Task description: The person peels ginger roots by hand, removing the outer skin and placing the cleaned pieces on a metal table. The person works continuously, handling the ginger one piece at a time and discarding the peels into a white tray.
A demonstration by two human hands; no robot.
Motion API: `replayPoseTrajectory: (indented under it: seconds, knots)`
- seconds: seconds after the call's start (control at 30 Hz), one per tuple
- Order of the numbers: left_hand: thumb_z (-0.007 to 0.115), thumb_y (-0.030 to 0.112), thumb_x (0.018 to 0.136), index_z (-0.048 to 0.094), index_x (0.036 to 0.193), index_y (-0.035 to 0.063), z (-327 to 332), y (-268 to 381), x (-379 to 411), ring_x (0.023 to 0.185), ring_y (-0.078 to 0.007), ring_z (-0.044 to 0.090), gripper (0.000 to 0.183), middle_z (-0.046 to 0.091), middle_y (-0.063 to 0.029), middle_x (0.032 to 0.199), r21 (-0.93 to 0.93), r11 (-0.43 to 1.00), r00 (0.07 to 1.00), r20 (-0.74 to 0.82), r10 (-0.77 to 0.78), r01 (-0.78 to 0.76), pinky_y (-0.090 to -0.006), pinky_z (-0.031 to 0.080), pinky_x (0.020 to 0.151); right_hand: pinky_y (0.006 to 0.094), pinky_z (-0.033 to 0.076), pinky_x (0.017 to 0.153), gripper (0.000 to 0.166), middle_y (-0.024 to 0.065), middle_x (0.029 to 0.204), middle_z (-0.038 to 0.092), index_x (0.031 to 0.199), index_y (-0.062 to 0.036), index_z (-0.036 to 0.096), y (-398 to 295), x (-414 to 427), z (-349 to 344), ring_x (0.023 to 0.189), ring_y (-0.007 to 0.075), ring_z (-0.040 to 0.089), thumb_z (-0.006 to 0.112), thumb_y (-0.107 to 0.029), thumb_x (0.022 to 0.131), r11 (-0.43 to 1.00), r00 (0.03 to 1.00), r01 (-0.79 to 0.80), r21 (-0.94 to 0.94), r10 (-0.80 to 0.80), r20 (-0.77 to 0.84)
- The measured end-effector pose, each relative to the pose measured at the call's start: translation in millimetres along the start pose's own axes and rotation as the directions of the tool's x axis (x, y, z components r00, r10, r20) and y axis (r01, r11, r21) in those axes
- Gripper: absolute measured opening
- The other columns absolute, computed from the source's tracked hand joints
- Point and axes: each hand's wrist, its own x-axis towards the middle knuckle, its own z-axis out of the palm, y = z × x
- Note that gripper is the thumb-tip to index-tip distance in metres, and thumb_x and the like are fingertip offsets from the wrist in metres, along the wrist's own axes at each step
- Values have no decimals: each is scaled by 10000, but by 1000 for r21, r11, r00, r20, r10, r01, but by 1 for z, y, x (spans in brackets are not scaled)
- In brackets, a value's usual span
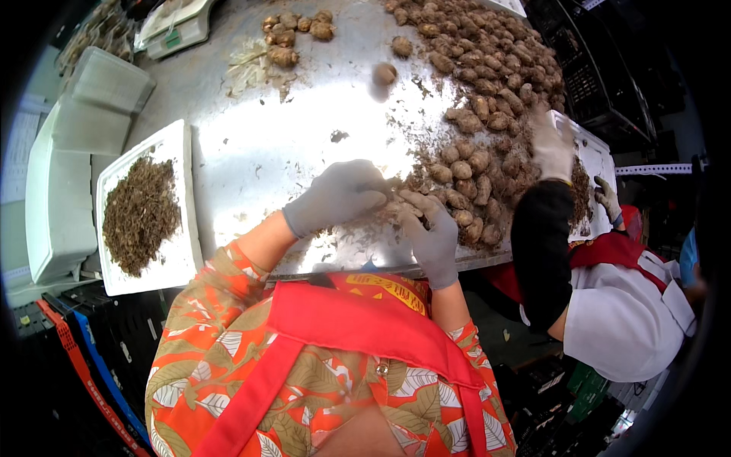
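Observation:
Both of my hands wear grey knit gloves and meet low over the near part of the metal table. My left hand (pixel 342 197) has its fingers curled and its thumb pointing right. My right hand (pixel 431 237) reaches up from the near edge with bent fingers. Brown fibrous matter (pixel 393 208) lies blurred between the fingertips; whether a taro corm is held there I cannot tell. Right beside my right hand lies a heap of small brown taro corms (pixel 465 183). Farther up the table, a single corm (pixel 384 74) is blurred, as if in motion.
A white foam tray (pixel 191 228) holding brown husk scraps stands at left, near stacked pale containers (pixel 68 188). Beyond lie a few trimmed corms (pixel 282 56) and a scale (pixel 174 34). At right, a co-worker's gloved hand (pixel 553 145) reaches across the big corm pile (pixel 485 51).

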Motion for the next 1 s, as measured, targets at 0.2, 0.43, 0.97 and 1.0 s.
replayPoseTrajectory:
  seconds: [0.2,0.43,0.97,1.0]
  knots:
    - [602,219,872,632,958,49,25,15,-7,903,-345,620,193,623,-148,939,167,984,998,16,55,-57,-441,495,797,278,485,898,288,98,1085,681,1175,16,667,5,2,13,1006,154,622,640,-38,894,978,967,-202,61,209,-145]
    - [600,225,872,654,1003,87,25,-2,-16,907,-339,623,198,622,-137,923,250,961,989,56,-133,116,-451,498,796,284,493,919,329,117,1156,660,1219,68,621,14,10,7,1058,160,614,642,-87,930,953,940,-217,212,263,-217]
    - [612,233,893,651,1159,100,26,-4,-8,911,-323,657,301,683,-142,997,-58,979,973,-116,-199,193,-397,520,832,251,488,904,375,87,1196,633,1256,54,602,-1,10,8,1045,118,594,663,-21,893,877,917,-282,388,365,-159]
    - [613,239,895,640,1181,93,22,4,-7,917,-326,657,321,681,-148,1008,-132,968,969,-103,-227,213,-399,519,839,259,485,914,365,85,1192,636,1247,41,614,3,9,9,1054,127,594,666,-25,892,891,924,-271,363,347,-162]
